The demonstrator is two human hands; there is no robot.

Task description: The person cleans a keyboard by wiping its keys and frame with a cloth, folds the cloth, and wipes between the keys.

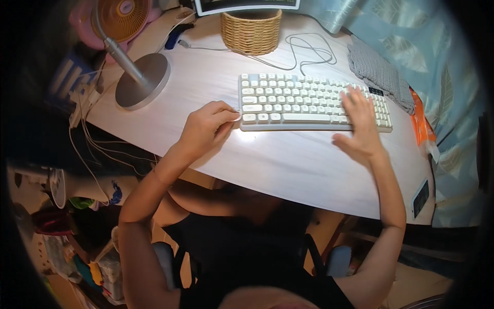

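Note:
A white keyboard (pixel 288 117) with pale keys lies on the desk in front of me. At its left front corner, my left hand (pixel 208 126) is closed in a pinch. A small whitish edge shows at those fingertips, too small to name. My right hand (pixel 360 121) is spread over the keys on the right side, thumb apart and pointing left. Its fingers hide some of the keys, and I cannot tell whether they press on them. A cable (pixel 296 56) runs in loops behind the keyboard.
A woven basket (pixel 250 33) stands at the back below a screen (pixel 247 6). To the left are a lamp base (pixel 143 82), a pink fan (pixel 121 18) and a power strip (pixel 80 105). Grey knitted cloth (pixel 381 72), an orange bag (pixel 423 126) and a phone (pixel 420 198) lie right.

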